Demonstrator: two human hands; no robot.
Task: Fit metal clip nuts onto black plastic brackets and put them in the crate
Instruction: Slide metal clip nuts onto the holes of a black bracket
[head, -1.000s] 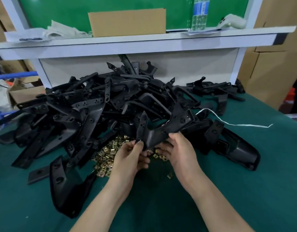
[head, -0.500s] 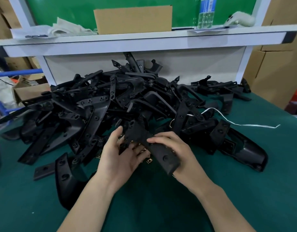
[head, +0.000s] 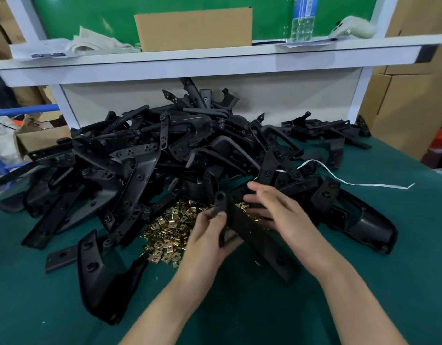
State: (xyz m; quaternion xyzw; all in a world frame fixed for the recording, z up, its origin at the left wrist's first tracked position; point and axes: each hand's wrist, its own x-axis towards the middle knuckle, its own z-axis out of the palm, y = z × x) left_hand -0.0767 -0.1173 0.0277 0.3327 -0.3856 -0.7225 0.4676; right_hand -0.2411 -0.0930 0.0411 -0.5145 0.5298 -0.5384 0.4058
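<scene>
My left hand (head: 207, 239) grips a black plastic bracket (head: 254, 235) near its rounded upper end, thumb on the front face. The bracket slants down to the right, its lower end above the green table (head: 401, 282). My right hand (head: 277, 210) is behind the bracket's middle, fingers spread and blurred, reaching over a heap of brass-coloured clip nuts (head: 170, 230). I cannot tell whether its fingertips hold a nut. A big pile of black brackets (head: 150, 155) lies behind the nuts. No crate is in view.
A loose bracket (head: 100, 272) and a small flat black plate (head: 63, 257) lie at the front left. Another large bracket (head: 364, 220) lies right of my hands, with a white string (head: 359, 184) across the pile. A white shelf (head: 215, 58) carries a cardboard box and a bottle.
The bracket has been turned from flat across both hands to slanting down to the right. My right hand has left its lower end and moved up toward the clip nuts.
</scene>
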